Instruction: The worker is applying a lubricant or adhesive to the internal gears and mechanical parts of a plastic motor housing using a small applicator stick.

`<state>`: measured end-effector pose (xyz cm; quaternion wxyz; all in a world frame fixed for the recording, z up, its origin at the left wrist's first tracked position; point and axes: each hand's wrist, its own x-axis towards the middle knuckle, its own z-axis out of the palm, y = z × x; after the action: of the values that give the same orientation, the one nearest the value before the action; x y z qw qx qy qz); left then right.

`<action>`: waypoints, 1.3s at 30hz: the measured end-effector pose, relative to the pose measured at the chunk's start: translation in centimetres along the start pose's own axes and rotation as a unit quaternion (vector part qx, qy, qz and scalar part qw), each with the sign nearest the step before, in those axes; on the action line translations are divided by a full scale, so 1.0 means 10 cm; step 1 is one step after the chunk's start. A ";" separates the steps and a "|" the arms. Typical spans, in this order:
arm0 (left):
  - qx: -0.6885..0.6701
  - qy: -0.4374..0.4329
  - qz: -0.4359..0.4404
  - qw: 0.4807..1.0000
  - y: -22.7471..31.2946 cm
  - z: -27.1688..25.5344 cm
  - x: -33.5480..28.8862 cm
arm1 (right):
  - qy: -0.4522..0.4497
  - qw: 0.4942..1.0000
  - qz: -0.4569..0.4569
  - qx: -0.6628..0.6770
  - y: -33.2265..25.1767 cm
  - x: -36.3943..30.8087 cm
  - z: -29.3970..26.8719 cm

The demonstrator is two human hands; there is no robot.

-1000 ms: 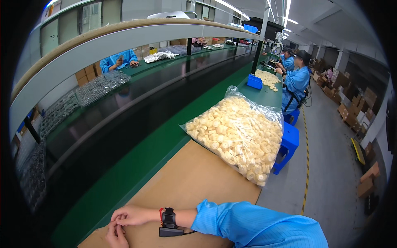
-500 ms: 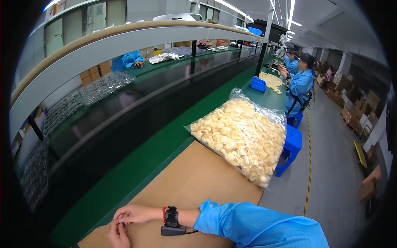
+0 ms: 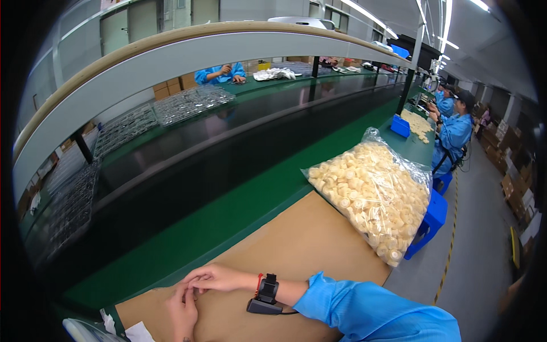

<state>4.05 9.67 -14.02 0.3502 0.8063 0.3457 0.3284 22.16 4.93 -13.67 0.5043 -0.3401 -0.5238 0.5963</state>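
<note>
My right hand (image 3: 215, 278) reaches in from the right across the brown cardboard sheet (image 3: 285, 245). Its fingertips are pinched together against the fingers of my left hand (image 3: 182, 308), which comes up from the lower edge with its fingers curled. The two hands meet low over the sheet's left part. Anything between the fingertips is too small or hidden to make out. A black device (image 3: 265, 295) with a cable and a red cord are on my right wrist, below a blue sleeve (image 3: 364, 305).
Beyond the sheet lies a clear bag of cream-coloured parts (image 3: 370, 194). A dark conveyor belt (image 3: 199, 171) runs along the left, with clear trays (image 3: 194, 104) across it. Co-workers in blue (image 3: 456, 131) sit farther along, near a blue bin (image 3: 400, 126) and blue stools (image 3: 428, 219).
The view has turned left and down, so the bench and bag appear farther right. White paper pieces now show at the lower left. My hands stay together, fingertips touching.
</note>
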 end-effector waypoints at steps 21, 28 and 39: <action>0.011 -0.026 0.007 1.000 0.15 -0.04 0.03 | 0.013 0.999 0.035 -0.006 -0.02 0.00 -0.02; 0.027 -0.019 0.015 0.999 0.14 -0.03 0.03 | 0.025 0.999 0.034 -0.018 -0.05 -0.02 0.00; 0.013 -0.015 0.016 1.000 0.13 -0.03 0.04 | 0.001 0.999 0.024 -0.039 0.04 -0.03 -0.07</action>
<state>4.47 9.44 -12.70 0.3393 0.8213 0.3313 0.3172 22.77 4.88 -14.20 0.4765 -0.3724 -0.5378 0.5874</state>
